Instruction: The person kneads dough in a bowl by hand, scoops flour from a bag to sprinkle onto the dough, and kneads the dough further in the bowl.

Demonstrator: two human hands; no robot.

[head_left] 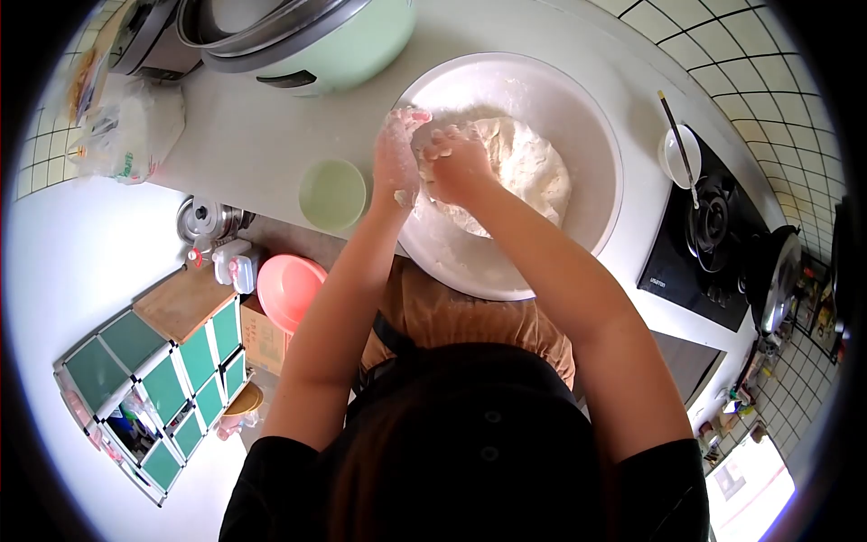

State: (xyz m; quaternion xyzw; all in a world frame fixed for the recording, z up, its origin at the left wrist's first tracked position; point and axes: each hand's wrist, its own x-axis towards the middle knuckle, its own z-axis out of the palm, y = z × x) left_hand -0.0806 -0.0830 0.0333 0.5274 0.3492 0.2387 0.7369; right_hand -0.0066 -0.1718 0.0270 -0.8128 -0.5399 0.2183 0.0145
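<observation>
A large mass of pale, floury dough (533, 172) lies in a wide white basin (591, 212) on the counter. My right hand (458, 167) is over the left side of the dough, its fingers curled in against it and dough bits stuck to them. At the basin's left rim is my left hand (396, 158), turned on edge and coated with flour and dough. Its fingers reach inward over the rim, open, just left of my right hand. A light green bowl (332, 194) stands beside my left wrist.
A mint-green rice cooker (334, 54) stands at the back left, near a plastic bag (135, 135). To the right, a white bowl (677, 158) with a long utensil sits at the black stove (664, 257). A pink basin (287, 291) is lower left.
</observation>
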